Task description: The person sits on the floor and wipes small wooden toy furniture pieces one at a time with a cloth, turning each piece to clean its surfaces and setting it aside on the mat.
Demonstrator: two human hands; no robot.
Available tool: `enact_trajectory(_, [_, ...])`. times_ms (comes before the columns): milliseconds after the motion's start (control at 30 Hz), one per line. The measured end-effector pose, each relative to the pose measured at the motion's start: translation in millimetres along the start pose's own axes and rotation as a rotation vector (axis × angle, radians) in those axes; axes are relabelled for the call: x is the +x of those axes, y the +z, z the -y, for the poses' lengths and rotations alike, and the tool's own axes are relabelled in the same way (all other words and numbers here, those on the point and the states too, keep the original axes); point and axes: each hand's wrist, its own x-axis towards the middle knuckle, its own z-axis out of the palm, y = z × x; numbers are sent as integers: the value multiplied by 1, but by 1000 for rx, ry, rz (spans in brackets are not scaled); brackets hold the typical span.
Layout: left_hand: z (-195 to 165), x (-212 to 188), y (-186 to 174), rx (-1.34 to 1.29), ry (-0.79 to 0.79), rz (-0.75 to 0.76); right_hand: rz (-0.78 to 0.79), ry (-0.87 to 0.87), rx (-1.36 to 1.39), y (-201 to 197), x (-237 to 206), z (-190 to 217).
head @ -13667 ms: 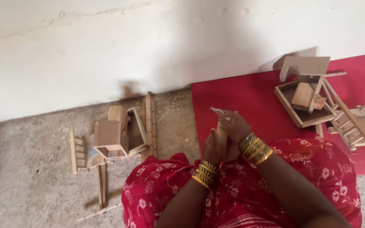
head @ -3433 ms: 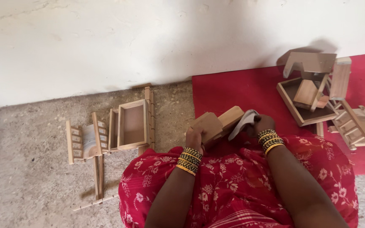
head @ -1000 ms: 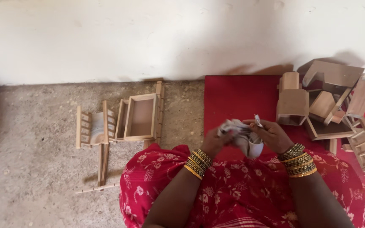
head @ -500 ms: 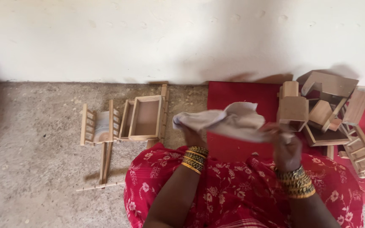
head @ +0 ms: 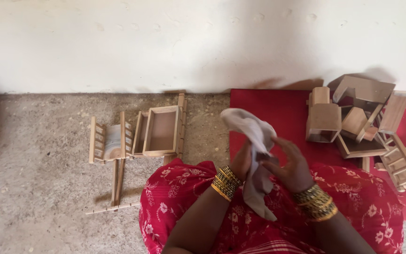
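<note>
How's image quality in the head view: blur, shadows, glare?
Head view: light is soft daylight with no glare; a broad dim shadow falls across the white wall behind the red mat. The crumpled grey cloth and right hand look slightly motion-softened; the left hand is mostly hidden. The open pale wooden box is sharp.

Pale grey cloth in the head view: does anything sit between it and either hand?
Nothing visible does. The pale grey cloth is already in both hands: the left hand pinches it from one side, the right hand touches it from the other. The wooden pieces lie off to both sides.
</note>
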Motion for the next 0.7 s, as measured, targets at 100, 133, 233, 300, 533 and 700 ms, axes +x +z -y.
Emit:
enact_trajectory(100, [-7, -3, 5, 131, -97, 47, 109, 383, 288, 9, 5, -11])
enact_trajectory(133, [-13, -5, 4, 209, -134, 18, 132, 481, 359, 6, 6, -19])
enact_trajectory(233, [-33, -8, 3, 198, -365, 38, 103, 662, 707, -10, 2, -51])
enact_trajectory(300, [-45, -9, 3, 285, -498, 121, 31, 711, 922, -22, 1, -70])
enact_trajectory(533, [-67, -11, -10, 714, -335, 96, 21, 676, 407, -50, 14, -74])
enact_trajectory(700, [-55, -10, -2, 642, -304, 154, 380, 88, 236, -10, 6, -47])
